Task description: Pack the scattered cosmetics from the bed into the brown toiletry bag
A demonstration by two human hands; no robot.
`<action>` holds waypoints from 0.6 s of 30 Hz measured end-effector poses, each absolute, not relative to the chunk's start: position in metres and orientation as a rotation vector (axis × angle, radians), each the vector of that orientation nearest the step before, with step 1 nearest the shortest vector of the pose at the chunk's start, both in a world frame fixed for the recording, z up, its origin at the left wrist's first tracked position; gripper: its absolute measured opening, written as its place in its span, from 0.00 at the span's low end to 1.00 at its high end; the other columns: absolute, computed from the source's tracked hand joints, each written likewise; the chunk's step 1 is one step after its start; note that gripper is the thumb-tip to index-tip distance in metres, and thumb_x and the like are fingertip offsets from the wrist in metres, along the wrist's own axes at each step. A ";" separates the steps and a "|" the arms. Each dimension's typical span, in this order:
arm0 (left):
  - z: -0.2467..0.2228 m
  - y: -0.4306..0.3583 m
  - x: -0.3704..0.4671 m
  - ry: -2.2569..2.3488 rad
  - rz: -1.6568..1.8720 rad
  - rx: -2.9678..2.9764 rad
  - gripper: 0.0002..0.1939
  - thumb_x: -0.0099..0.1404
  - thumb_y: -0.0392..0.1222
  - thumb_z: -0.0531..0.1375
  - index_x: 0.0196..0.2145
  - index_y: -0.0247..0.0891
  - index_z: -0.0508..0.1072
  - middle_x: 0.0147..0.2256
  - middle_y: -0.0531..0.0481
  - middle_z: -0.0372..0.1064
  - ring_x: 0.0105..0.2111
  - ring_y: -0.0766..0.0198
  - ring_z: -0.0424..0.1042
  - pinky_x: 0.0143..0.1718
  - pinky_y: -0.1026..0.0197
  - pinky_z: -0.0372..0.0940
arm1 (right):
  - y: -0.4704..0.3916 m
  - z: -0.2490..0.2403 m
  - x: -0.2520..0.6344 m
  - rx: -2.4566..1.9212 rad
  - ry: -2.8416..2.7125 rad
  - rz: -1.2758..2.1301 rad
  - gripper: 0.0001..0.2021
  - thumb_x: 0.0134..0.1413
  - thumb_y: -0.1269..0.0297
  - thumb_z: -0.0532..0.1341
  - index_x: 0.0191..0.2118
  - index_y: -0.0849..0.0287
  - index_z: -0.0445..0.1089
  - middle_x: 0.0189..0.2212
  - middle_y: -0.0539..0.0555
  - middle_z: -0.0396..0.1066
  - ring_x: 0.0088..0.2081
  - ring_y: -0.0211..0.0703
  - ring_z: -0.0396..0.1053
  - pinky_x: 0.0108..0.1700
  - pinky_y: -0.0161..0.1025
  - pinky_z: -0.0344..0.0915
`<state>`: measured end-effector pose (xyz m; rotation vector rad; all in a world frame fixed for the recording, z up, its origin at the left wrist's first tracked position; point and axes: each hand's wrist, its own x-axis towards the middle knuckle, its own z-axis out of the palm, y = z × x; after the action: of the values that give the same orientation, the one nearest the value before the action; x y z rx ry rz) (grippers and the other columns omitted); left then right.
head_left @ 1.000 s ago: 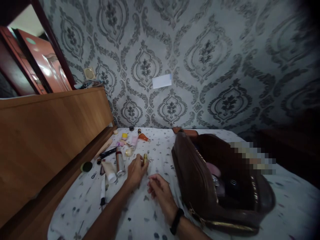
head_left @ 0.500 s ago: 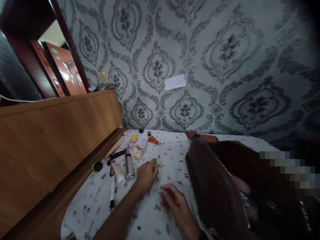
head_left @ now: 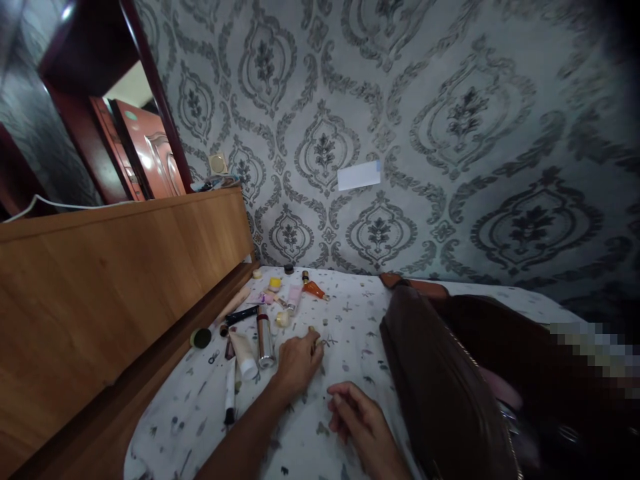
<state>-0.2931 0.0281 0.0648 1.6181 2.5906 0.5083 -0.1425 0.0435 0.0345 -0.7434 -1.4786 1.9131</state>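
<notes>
My left hand [head_left: 299, 363] rests on the patterned white sheet [head_left: 345, 353], its fingers closed round a small gold-coloured item [head_left: 315, 337]. Most of that item is hidden by the fingers, so its kind cannot be made out. Held low over the sheet, my right hand [head_left: 363, 420] has loosely curled fingers, somewhat apart, with nothing visible in them. Left of my left hand lie a silver cylinder [head_left: 266, 343], a beige squeeze tube [head_left: 243, 353] and a slim white tube with a black end [head_left: 230, 393]. A brown leather bag [head_left: 430, 380] gapes open beside my right hand.
Farther back lie a pink tube [head_left: 294, 298], an orange bottle [head_left: 314, 289], a yellow-lidded jar [head_left: 275, 284] and a black tube [head_left: 243, 315]. A round dark-topped jar [head_left: 201, 339] sits by the wooden headboard [head_left: 150, 260]. Patterned wallpaper [head_left: 325, 153] covers the wall behind.
The view has tilted slightly, shifting everything a little down and right. My left hand stays closed on the gold-coloured item in about the same place; my right hand has barely moved.
</notes>
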 end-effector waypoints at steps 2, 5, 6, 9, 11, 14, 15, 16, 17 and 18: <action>0.065 0.028 -0.293 2.593 0.514 1.626 0.17 0.70 0.48 0.48 0.49 0.45 0.71 0.36 0.48 0.78 0.39 0.56 0.76 0.38 0.61 0.61 | 0.043 0.035 -0.142 -0.738 -1.475 1.925 0.26 0.35 0.38 0.66 0.30 0.59 0.70 0.20 0.49 0.67 0.20 0.38 0.64 0.22 0.34 0.56; 0.064 0.028 -0.293 2.595 0.527 1.643 0.17 0.71 0.49 0.48 0.48 0.46 0.72 0.35 0.48 0.78 0.38 0.58 0.76 0.37 0.62 0.61 | 0.042 0.035 -0.141 -0.731 -1.465 1.933 0.27 0.34 0.37 0.66 0.29 0.60 0.69 0.21 0.49 0.66 0.20 0.37 0.63 0.21 0.34 0.56; 0.063 0.029 -0.293 2.596 0.533 1.650 0.17 0.71 0.50 0.47 0.48 0.46 0.72 0.35 0.49 0.78 0.38 0.58 0.76 0.36 0.62 0.61 | 0.042 0.035 -0.141 -0.729 -1.465 1.933 0.27 0.34 0.37 0.66 0.29 0.60 0.69 0.21 0.49 0.66 0.20 0.36 0.63 0.21 0.34 0.55; 0.059 0.028 -0.294 2.607 0.554 1.657 0.19 0.72 0.51 0.45 0.53 0.47 0.69 0.36 0.49 0.78 0.38 0.58 0.76 0.36 0.62 0.61 | 0.041 0.034 -0.141 -0.727 -1.467 1.926 0.27 0.35 0.37 0.65 0.29 0.60 0.69 0.20 0.49 0.66 0.20 0.36 0.62 0.20 0.33 0.55; 0.059 0.027 -0.297 2.668 0.555 1.643 0.20 0.73 0.50 0.45 0.56 0.46 0.66 0.36 0.49 0.77 0.38 0.59 0.76 0.36 0.62 0.61 | 0.041 0.033 -0.142 -0.726 -1.466 1.925 0.27 0.35 0.37 0.65 0.29 0.60 0.68 0.20 0.49 0.66 0.20 0.36 0.62 0.20 0.33 0.55; 0.064 0.027 -0.309 2.807 0.520 1.616 0.19 0.74 0.49 0.44 0.56 0.45 0.65 0.38 0.48 0.77 0.39 0.60 0.75 0.37 0.62 0.61 | 0.042 0.032 -0.142 -0.714 -1.473 1.927 0.27 0.36 0.37 0.64 0.29 0.60 0.68 0.19 0.49 0.65 0.19 0.36 0.62 0.20 0.33 0.55; 0.068 0.029 -0.316 2.844 0.499 1.610 0.19 0.74 0.48 0.44 0.56 0.45 0.65 0.39 0.48 0.77 0.40 0.60 0.75 0.38 0.62 0.61 | 0.042 0.032 -0.142 -0.713 -1.474 1.925 0.27 0.36 0.37 0.64 0.29 0.60 0.68 0.19 0.48 0.65 0.19 0.36 0.62 0.20 0.33 0.55; 0.072 0.031 -0.324 2.868 0.476 1.605 0.19 0.74 0.47 0.44 0.56 0.44 0.65 0.40 0.47 0.76 0.42 0.59 0.74 0.39 0.62 0.62 | 0.042 0.033 -0.142 -0.715 -1.470 1.920 0.27 0.37 0.37 0.64 0.29 0.60 0.68 0.19 0.49 0.65 0.19 0.36 0.62 0.20 0.33 0.55; 0.077 0.034 -0.334 2.888 0.449 1.601 0.19 0.74 0.45 0.44 0.55 0.42 0.66 0.41 0.45 0.76 0.43 0.58 0.73 0.41 0.61 0.62 | 0.043 0.033 -0.142 -0.718 -1.462 1.916 0.27 0.36 0.37 0.64 0.29 0.60 0.68 0.19 0.49 0.65 0.19 0.36 0.62 0.20 0.33 0.56; 0.083 0.037 -0.344 2.911 0.416 1.596 0.19 0.74 0.44 0.44 0.54 0.41 0.67 0.42 0.44 0.75 0.45 0.57 0.72 0.43 0.60 0.61 | 0.043 0.032 -0.142 -0.720 -1.453 1.912 0.27 0.36 0.38 0.64 0.29 0.60 0.68 0.20 0.49 0.66 0.19 0.36 0.63 0.20 0.33 0.56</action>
<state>-0.3440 0.0372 0.0825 1.5962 2.9115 0.4162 -0.1419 0.0427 0.0325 -0.7204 -1.4533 1.9124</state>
